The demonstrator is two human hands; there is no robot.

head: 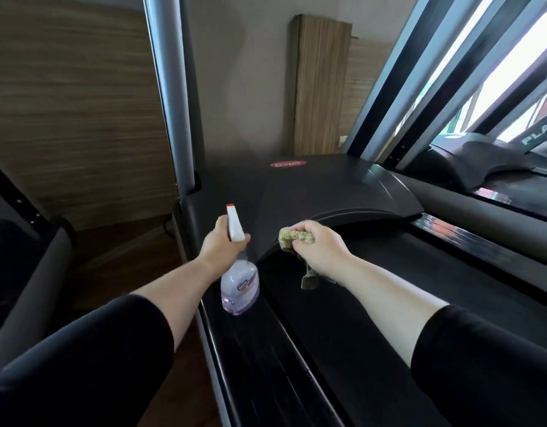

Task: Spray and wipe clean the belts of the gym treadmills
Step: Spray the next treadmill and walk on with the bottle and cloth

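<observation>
I judge the job to be at an early stage on this treadmill. Both hands are at the front end of the belt, where it runs under the motor hood. The dark belt shows no sheen or wet patch to say it has been sprayed or wiped. Whether the second treadmill on the right is done, I cannot tell.

My left hand has its grip closed round the neck of the spray bottle, nozzle aimed forward. The bottle's base is over the left side rail; I cannot say if it touches. My right hand grips a bunched yellow-green cloth at the hood's edge, a tail hanging toward the belt.
</observation>
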